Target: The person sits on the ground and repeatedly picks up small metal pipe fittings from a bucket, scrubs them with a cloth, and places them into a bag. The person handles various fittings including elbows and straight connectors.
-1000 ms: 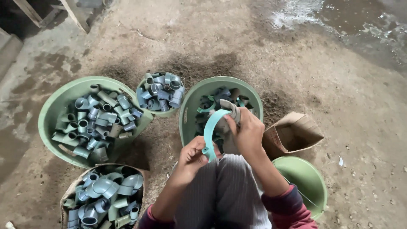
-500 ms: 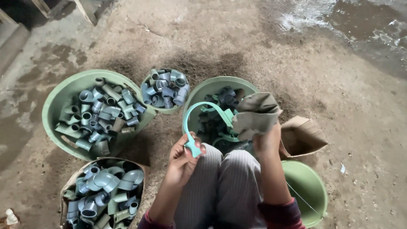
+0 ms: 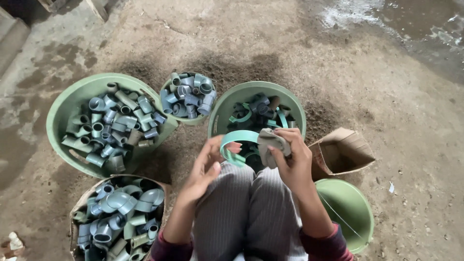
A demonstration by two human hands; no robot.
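Observation:
A curved teal plastic clamp piece (image 3: 238, 139) sits between my two hands above my knees. My left hand (image 3: 205, 166) holds its lower end with the fingers loosely spread around it. My right hand (image 3: 290, 157) grips a crumpled grey-brown rag (image 3: 270, 142) pressed against the clamp's other end. Directly behind my hands stands a green bucket (image 3: 227, 104) with dark fittings and more teal clamps inside.
A big green tub (image 3: 63, 106), a small green bucket (image 3: 186, 96) and a brown box (image 3: 116, 217) hold several grey-blue pipe fittings on my left. An open cardboard box (image 3: 343, 152) and a green bucket (image 3: 350, 208) sit on my right. Wet dirt floor lies beyond.
My right hand came down from its raised position and closed the rag back onto the clamp. The clamp turned and dropped lower, and my left hand's fingers loosened around its end.

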